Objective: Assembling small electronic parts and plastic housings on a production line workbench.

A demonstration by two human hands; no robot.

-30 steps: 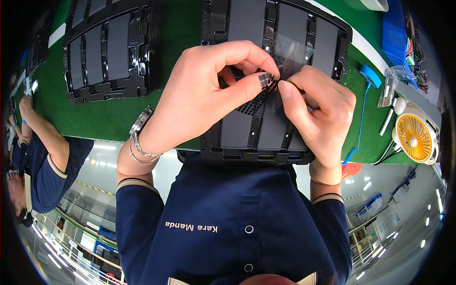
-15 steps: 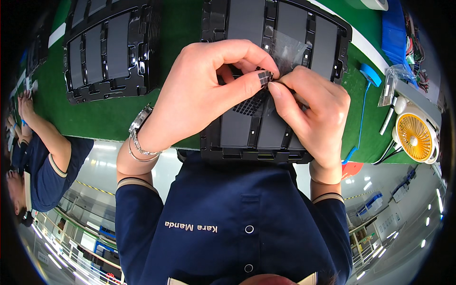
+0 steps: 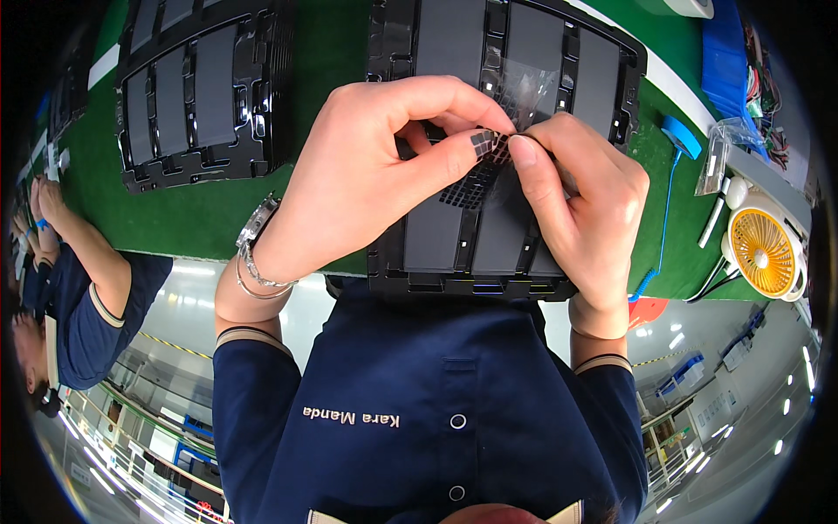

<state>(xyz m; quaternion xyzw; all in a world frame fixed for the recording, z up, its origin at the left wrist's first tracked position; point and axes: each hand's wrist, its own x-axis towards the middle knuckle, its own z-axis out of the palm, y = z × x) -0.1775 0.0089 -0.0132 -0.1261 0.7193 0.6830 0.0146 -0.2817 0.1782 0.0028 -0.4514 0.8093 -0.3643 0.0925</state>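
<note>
My left hand (image 3: 362, 175) is closed in a pinch on a clear sheet of small black square stickers (image 3: 467, 189), which hangs below and behind the fingers. Several dark squares (image 3: 482, 142) sit on the tip of its thumb. Right beside it, my right hand (image 3: 587, 196) has thumb and forefinger pressed together at the sheet's edge; whatever small piece is between them is hidden. Both hands are over a black plastic tray (image 3: 406, 284) with flat dark grey panels (image 3: 449, 39) lying in its slots.
Another stack of black trays (image 3: 262, 140) with grey panels stands to the left on the green mat (image 3: 196, 214). At right are a blue coiled cord (image 3: 663, 214), a yellow-and-white fan (image 3: 761, 253), a plastic bag (image 3: 714, 157) and a blue bin (image 3: 726, 65). A co-worker (image 3: 96, 288) is at far left.
My right hand has shifted slightly right, its thumb now higher against the forefinger. The sticker sheet has swung a little to the right. My left hand has barely moved.
</note>
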